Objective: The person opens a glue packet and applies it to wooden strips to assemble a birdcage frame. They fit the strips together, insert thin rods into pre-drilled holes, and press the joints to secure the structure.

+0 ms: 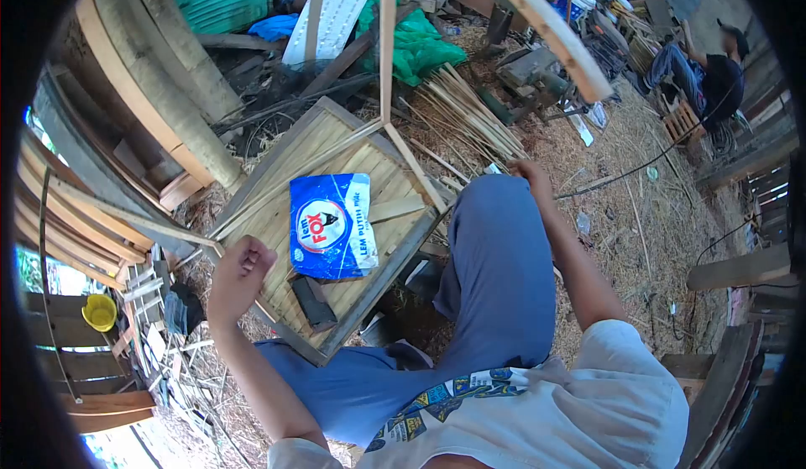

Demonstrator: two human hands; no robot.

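My left hand (241, 274) is raised at the left edge of a slatted wooden board (277, 154), fingers curled; whether anything is in them cannot be made out. Beside it is the corner of a frame of thin wooden strips (294, 185) that crosses the board. A blue and white "Lem Fox" glue packet (334, 227) lies on the board. Below the packet is a dark rectangular block (313, 303). My right hand (535, 182) is beyond my bent knee (502, 251), which partly hides its fingers.
Curved wooden pieces (138, 74) stack up at left. Thin sticks (474, 115) lie ahead on the shaving-covered floor, near a green sheet (420, 45). A curved beam (550, 28) hangs into view above. Another person (720, 83) sits at far right; a cable (625, 175) crosses the floor.
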